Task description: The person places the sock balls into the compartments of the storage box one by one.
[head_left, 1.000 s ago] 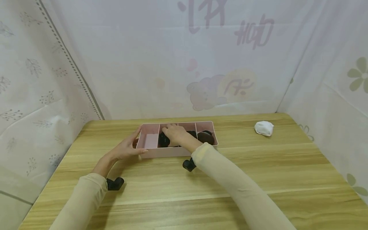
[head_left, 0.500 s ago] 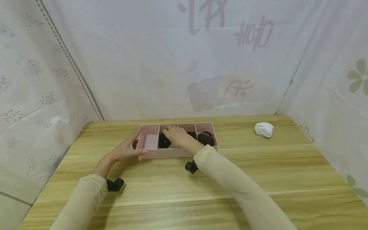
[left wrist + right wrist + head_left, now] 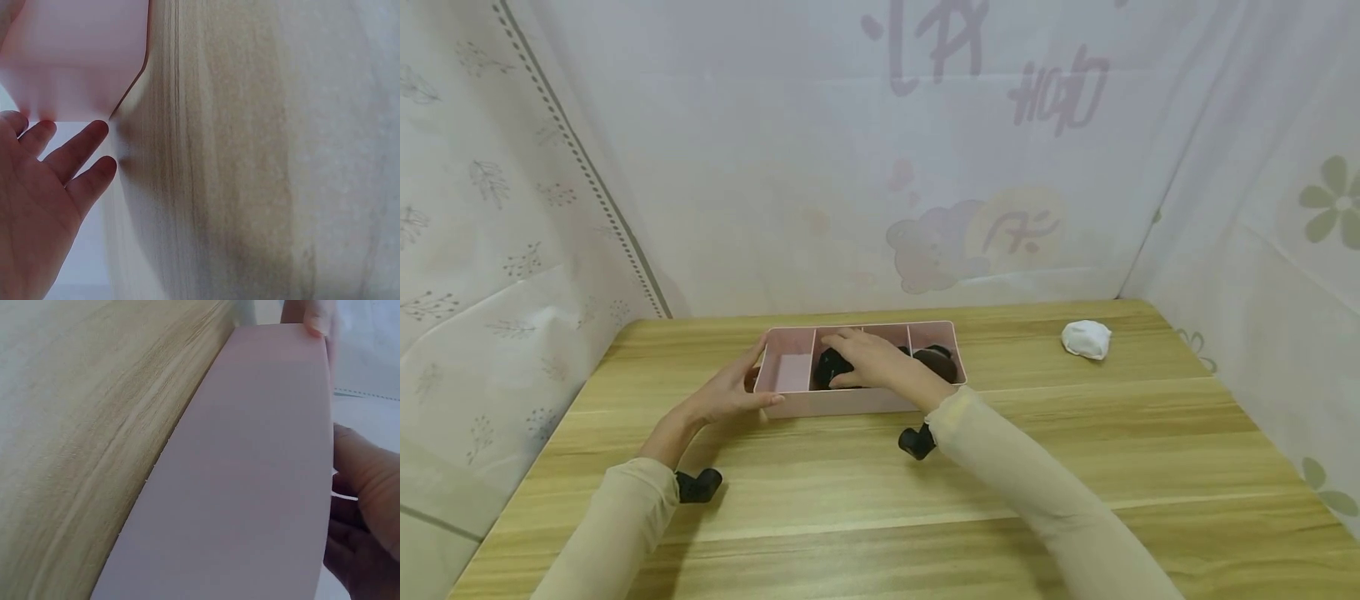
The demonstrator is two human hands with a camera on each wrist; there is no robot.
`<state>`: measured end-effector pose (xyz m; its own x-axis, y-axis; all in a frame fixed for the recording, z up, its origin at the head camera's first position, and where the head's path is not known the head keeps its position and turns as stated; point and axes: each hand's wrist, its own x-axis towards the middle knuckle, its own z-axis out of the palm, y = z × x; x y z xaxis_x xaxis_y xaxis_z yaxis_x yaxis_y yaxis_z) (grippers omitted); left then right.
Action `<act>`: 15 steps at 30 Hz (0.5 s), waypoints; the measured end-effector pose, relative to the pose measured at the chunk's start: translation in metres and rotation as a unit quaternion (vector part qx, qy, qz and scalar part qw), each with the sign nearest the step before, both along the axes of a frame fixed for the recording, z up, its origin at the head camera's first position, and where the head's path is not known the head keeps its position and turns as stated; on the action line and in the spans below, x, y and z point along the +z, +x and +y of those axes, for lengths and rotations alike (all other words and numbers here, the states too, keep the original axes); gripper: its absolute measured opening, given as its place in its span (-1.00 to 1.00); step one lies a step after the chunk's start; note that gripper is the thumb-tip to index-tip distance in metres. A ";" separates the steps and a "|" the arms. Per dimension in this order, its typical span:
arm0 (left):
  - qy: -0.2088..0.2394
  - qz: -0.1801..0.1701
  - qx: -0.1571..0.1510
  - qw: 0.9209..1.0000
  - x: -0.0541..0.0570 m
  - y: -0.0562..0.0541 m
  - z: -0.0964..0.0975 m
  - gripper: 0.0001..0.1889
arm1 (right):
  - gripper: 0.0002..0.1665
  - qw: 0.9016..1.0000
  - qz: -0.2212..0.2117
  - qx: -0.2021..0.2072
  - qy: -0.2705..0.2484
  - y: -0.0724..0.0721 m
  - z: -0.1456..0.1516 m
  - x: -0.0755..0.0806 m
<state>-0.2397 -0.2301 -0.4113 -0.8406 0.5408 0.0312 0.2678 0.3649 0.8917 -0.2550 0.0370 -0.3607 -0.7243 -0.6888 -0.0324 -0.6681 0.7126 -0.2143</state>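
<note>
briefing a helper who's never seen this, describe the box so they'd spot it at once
Start at the wooden table. Toward its far edge, left of the small white bundle in the head view, sits a long, low box. Unlike that bundle, it is pink, straight-sided, open-topped and partitioned inside.

Pink box stood on wood-grained table, long outer wall toward the camera.
Right hand was at the rim, lower right, fingers partly hidden behind the wall; contact unclear. Left hand, cut off by the top edge, rested its thumb at the far upper corner. Pale cloth hung beyond, crossed by a dotted line.
</note>
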 end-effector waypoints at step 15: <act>0.004 0.000 -0.007 1.000 0.000 0.000 0.000 0.11 | -0.30 0.985 0.028 0.017 -0.171 0.021 0.053 0.003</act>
<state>-0.2397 -0.2306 -0.4117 -0.8331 0.5521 0.0354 0.2728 0.3542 0.8945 -0.2339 0.0898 -0.3574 -0.6948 -0.6760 0.2454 -0.7079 0.5825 -0.3995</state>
